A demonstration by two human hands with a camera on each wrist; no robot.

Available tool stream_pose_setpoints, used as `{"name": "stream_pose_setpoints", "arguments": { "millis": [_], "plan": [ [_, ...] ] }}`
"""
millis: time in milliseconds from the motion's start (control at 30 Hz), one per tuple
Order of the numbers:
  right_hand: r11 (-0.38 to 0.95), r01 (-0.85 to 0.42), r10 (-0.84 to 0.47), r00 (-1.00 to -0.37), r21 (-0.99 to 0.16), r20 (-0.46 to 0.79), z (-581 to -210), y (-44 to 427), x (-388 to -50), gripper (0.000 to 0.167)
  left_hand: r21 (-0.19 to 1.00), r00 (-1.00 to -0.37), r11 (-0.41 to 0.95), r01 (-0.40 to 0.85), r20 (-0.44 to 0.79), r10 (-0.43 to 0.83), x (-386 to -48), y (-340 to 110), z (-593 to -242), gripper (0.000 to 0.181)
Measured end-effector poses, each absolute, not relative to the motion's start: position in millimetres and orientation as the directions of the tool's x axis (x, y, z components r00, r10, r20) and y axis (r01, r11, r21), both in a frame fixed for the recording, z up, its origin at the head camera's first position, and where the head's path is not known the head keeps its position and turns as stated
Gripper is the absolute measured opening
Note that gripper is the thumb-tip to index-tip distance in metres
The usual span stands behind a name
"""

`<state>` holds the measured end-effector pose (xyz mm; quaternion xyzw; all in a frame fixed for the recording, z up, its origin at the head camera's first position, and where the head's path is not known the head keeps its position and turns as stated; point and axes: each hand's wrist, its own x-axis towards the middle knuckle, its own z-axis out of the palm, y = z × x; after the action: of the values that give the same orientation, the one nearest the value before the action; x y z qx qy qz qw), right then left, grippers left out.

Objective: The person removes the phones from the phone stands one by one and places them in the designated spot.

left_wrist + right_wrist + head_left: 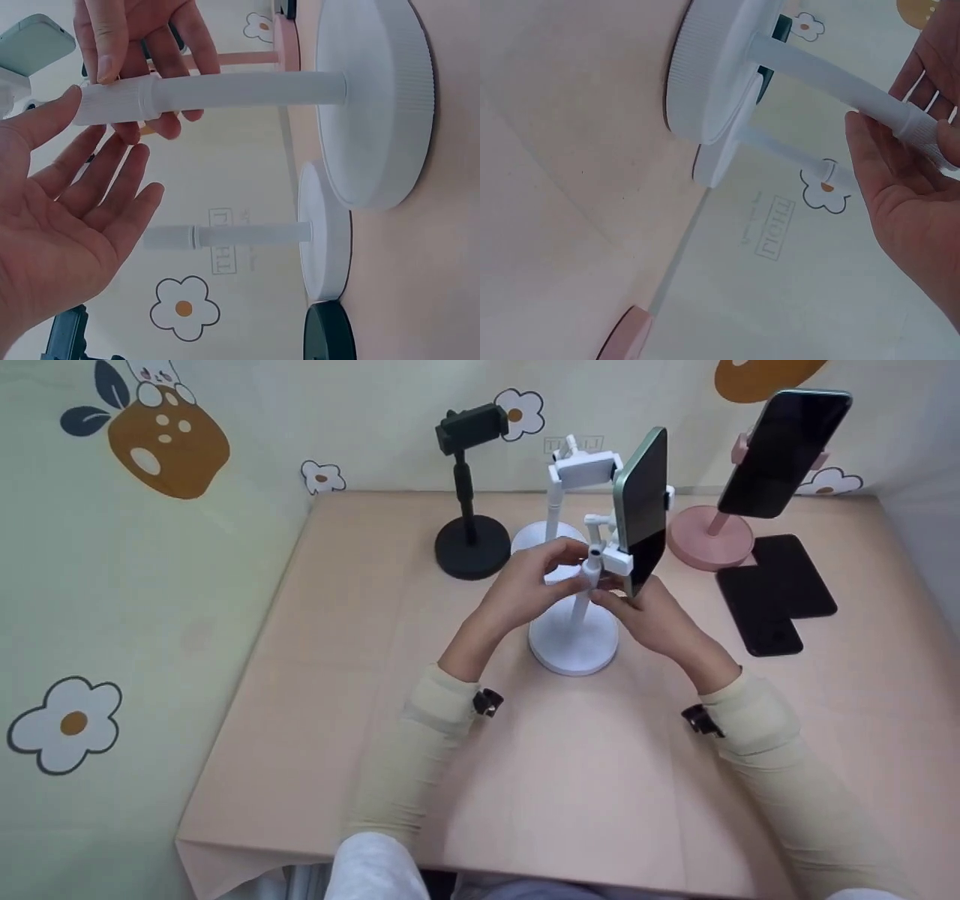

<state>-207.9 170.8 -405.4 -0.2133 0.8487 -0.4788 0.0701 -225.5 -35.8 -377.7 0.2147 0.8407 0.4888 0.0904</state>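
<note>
A white phone stand [574, 641] with a round base stands upright at the middle of the table, and a pale green phone [646, 502] sits in its clamp. My left hand [529, 581] is at the upper pole, its thumb and index finger at the ribbed collar [116, 101]; its other fingers spread loosely below. From the other side my right hand [660, 619] holds the same collar, thumb in front and fingers behind the pole, as the left wrist view shows. In the right wrist view, the right hand [911, 210] partly hides the collar.
Just behind stands a second white stand [585, 471] with a bare clamp. A black stand [471, 547] is to its left. At the right, a pink stand [709, 540] carries a dark phone [787, 454]; two black phones [761, 615] lie overlapping in front of it.
</note>
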Motion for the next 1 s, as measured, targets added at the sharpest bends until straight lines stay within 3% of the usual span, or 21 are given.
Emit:
{"name": "stream_pose_setpoints", "arguments": {
  "millis": [200, 333, 667, 833, 1000],
  "plan": [
    [0.491, -0.254, -0.366, -0.928, -0.833, 0.067, -395, 185, -203, 0.044, 0.867, -0.892, 0.429, 0.254, 0.038, 0.451, -225, -31, -381, 0.038],
    [0.493, -0.254, -0.279, -0.952, -0.832, 0.125, -388, 195, -198, 0.038, 0.881, -0.899, 0.425, 0.207, 0.000, 0.438, -225, -29, -383, 0.037],
    [0.219, -0.409, -0.117, -0.912, -0.886, 0.393, -371, 197, -183, 0.036, 0.893, -0.894, 0.409, 0.190, -0.016, 0.448, -227, -28, -385, 0.036],
    [0.142, -0.442, -0.111, -0.896, -0.886, 0.429, -364, 192, -175, 0.042, 0.888, -0.895, 0.425, 0.178, -0.033, 0.444, -227, -28, -385, 0.035],
    [0.182, -0.414, -0.118, -0.910, -0.892, 0.398, -360, 187, -170, 0.059, 0.890, -0.892, 0.419, 0.182, -0.030, 0.450, -227, -27, -384, 0.035]
  ]
}}
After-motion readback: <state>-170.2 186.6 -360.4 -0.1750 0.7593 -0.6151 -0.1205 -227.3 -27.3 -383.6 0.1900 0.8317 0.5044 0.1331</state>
